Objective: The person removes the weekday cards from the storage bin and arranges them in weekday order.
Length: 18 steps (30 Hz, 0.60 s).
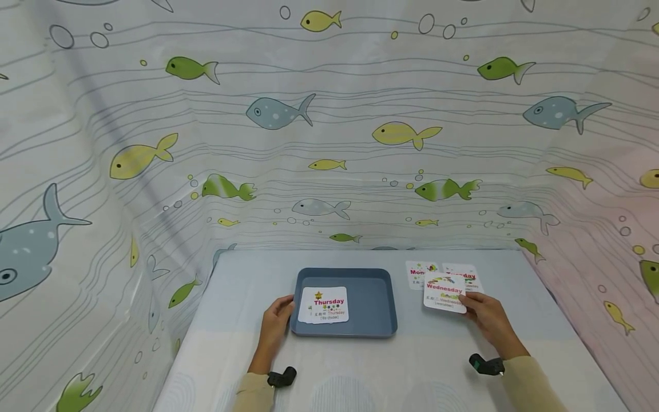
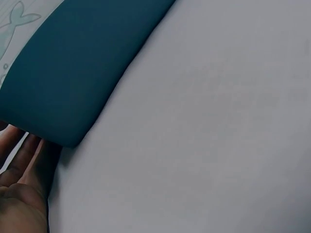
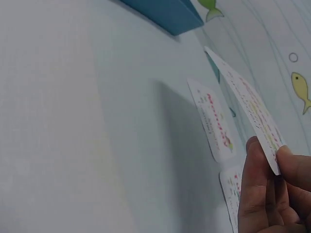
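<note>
My right hand (image 1: 489, 317) pinches a white Wednesday card (image 1: 444, 294) between thumb and fingers at its right side. In the right wrist view the card (image 3: 252, 107) is tilted above the table and casts a shadow. Behind it lie a Monday card (image 1: 415, 279) and a Tuesday card (image 1: 472, 273), both partly covered by it in the head view. A Thursday card (image 1: 329, 309) lies in the left part of the blue-grey tray (image 1: 370, 303), with another card's edge showing at its left. At the tray's left side, my left hand (image 1: 276, 320) touches the wall with its fingers.
The table (image 1: 340, 366) has a pale cloth with faint arc patterns. A fish-print curtain (image 1: 350, 171) rises behind it and on both sides. Small dark cameras (image 1: 282, 377) are strapped at the wrists.
</note>
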{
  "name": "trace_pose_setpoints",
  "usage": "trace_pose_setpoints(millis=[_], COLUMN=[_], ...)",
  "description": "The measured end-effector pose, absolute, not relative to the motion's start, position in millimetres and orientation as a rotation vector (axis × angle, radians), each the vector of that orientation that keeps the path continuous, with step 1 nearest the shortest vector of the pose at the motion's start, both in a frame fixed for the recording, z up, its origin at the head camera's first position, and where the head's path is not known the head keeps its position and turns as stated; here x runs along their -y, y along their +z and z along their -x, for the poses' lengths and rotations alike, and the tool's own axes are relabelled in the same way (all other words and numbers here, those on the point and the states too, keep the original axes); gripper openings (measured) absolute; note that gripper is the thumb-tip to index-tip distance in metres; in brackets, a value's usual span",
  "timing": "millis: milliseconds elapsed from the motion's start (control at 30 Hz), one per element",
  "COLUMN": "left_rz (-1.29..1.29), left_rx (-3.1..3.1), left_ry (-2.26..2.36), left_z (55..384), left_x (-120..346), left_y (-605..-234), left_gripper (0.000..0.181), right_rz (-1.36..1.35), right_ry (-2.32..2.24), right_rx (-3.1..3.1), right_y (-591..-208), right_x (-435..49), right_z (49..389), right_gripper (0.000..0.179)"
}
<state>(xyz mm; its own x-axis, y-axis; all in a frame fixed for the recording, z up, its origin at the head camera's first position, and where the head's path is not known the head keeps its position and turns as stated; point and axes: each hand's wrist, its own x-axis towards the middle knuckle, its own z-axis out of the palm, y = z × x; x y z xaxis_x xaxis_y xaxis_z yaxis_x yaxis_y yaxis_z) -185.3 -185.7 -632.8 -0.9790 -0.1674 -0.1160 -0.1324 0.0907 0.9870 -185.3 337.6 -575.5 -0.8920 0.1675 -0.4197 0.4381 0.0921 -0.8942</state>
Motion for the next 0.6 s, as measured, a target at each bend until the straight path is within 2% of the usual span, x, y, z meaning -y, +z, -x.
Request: trace_pose_setpoints(millis=[600], left_rz=[-0.309], left_rx=[2.289], left_ry=[-2.090], left_z=[184.8], left_x=[185.3], left_y=[-632.2], left_gripper=[0.033], right_rz=[-0.817], right_ry=[-1.919], right_rx=[-2.135], right_y=[-573.5], right_x=[-384.7], right_z=[192.0], right_gripper=[0.066])
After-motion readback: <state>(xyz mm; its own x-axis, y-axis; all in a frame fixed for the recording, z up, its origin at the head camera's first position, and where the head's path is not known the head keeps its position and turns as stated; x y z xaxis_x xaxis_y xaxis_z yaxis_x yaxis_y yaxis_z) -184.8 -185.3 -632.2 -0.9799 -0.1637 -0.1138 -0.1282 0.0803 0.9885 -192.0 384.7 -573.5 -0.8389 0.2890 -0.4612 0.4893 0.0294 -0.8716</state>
